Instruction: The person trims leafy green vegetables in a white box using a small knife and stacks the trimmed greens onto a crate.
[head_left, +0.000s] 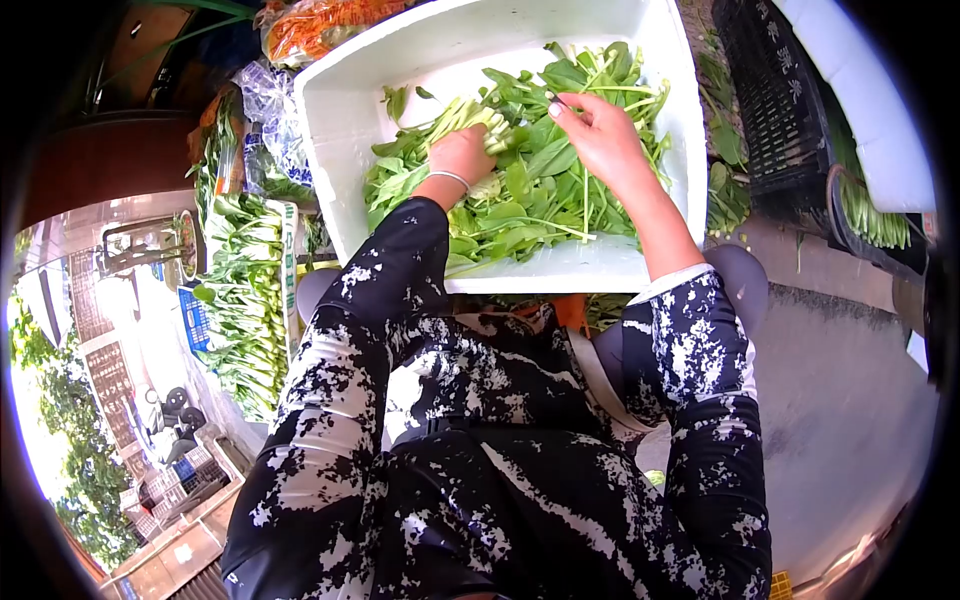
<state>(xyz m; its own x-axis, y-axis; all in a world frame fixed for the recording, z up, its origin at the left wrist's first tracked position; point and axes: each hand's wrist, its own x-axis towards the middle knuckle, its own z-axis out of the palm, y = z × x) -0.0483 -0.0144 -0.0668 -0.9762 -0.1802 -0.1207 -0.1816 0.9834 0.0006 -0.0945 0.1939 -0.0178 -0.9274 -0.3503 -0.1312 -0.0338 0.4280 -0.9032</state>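
From here: L hand [462, 158], inside white rectangular foam box [560, 279], grips pale-green-stemmed leafy bunch [494, 121]; R hand [604, 138], above box, pinches small dark item [554, 98], ID unclear. Approx 1 bunch gathered; lots of loose green leafy stalks [520, 213] left in box.

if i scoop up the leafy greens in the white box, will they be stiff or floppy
The leafy greens will probably flop at the leaves, which look broad and thin. The pale stems held in the left hand look straighter, so likely stiffer. Lying loose and crossed, the greens in the white box may come up tangled.
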